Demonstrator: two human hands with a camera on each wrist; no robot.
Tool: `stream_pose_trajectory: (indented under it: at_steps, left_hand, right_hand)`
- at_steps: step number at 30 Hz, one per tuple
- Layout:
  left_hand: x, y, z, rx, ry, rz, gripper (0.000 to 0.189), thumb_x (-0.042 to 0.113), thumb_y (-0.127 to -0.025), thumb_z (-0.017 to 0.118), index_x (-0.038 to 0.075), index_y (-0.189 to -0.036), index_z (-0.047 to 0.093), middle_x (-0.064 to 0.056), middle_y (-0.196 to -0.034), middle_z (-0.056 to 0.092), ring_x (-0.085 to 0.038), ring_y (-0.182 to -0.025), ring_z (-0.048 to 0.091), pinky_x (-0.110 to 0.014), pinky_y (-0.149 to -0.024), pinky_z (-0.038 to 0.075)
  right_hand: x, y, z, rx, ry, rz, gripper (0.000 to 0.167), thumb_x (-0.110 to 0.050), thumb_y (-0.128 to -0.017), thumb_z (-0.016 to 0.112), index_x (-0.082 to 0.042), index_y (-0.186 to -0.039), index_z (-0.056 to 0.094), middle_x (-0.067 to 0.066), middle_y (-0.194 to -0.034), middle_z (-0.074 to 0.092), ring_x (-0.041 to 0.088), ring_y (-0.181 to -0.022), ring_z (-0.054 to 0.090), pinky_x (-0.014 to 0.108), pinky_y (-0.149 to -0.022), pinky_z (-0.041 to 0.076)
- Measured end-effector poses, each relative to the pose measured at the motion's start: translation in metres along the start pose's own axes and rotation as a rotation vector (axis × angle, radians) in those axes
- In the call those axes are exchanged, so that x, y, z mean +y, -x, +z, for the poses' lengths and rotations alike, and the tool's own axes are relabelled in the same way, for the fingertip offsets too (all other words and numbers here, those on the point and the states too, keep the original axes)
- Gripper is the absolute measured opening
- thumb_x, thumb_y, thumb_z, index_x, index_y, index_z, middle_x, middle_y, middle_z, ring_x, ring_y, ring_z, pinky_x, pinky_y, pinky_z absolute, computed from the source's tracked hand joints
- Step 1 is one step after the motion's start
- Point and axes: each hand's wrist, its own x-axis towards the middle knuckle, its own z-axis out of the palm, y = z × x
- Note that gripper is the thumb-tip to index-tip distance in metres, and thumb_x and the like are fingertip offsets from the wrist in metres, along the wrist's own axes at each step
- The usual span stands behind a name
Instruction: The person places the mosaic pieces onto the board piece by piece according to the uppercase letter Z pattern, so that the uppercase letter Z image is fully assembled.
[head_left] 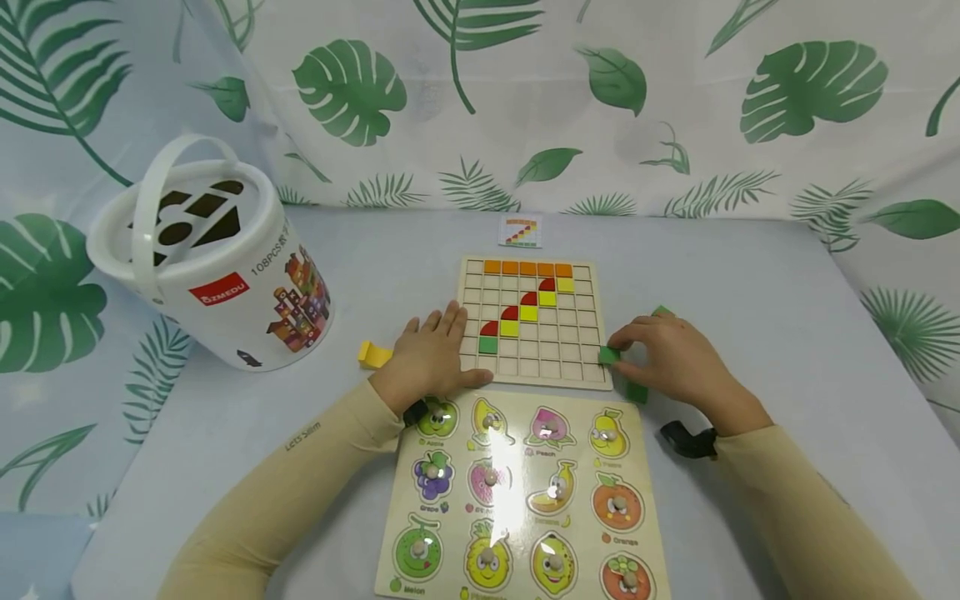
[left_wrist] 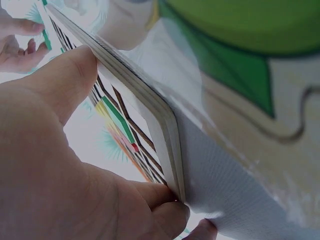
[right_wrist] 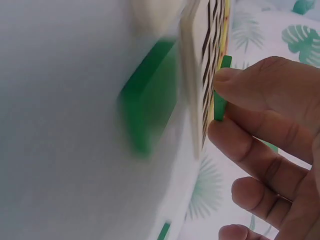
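My right hand (head_left: 675, 358) pinches a small green block (head_left: 609, 356) between thumb and fingertips, over the lower right edge of the wooden grid board (head_left: 558, 350). The right wrist view shows the same green block (right_wrist: 220, 95) held edge-on. My left hand (head_left: 433, 354) lies with fingers extended at the board's left edge, its thumb on the lower left corner; the left wrist view shows the thumb (left_wrist: 75, 75) touching the rim. On the grid are an orange row, red quarter-rounds and yellow squares in a diagonal, and one green square (head_left: 487, 344).
Green blocks (head_left: 637, 393) lie under and beside my right hand. A yellow block (head_left: 372, 356) sits left of my left hand. The fruit puzzle board (head_left: 517, 508) lies in front, a pattern card (head_left: 520, 232) behind the grid, a white bucket (head_left: 225, 275) at left.
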Motion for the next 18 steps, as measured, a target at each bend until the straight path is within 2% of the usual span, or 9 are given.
stream_pose_trajectory:
  at_steps: [5,12,18]
  left_hand:
    - [0.0,-0.001,0.001,0.0,0.004,-0.007,0.112,0.077,-0.094,0.051,0.008,-0.168,0.004,-0.011,-0.177,0.002,-0.035,-0.164,0.015,-0.056,-0.133,0.015]
    - [0.0,-0.001,0.0,-0.008,0.015,-0.008,0.112,0.077,-0.094,0.051,0.008,-0.168,0.003,-0.01,-0.177,0.001,-0.034,-0.164,0.014,-0.055,-0.133,0.015]
    - [0.0,0.0,-0.001,-0.015,0.011,-0.013,0.112,0.078,-0.094,0.05,0.009,-0.168,0.002,-0.01,-0.177,0.001,-0.034,-0.164,0.015,-0.055,-0.133,0.014]
  right_hand:
    - [-0.018,-0.016,0.004,-0.028,-0.004,-0.01,0.023,-0.021,-0.085,0.085,-0.012,-0.106,0.082,0.006,-0.105,0.079,0.026,-0.096,0.061,0.046,-0.082,0.054]
    - [-0.046,-0.04,0.013,-0.046,0.01,-0.034,0.028,-0.028,-0.085,0.087,-0.012,-0.108,0.082,0.007,-0.111,0.079,0.028,-0.101,0.063,0.05,-0.09,0.054]
    - [-0.067,-0.06,0.025,-0.046,0.044,-0.109,0.025,-0.027,-0.086,0.086,-0.013,-0.107,0.082,0.005,-0.111,0.08,0.029,-0.104,0.066,0.048,-0.095,0.056]
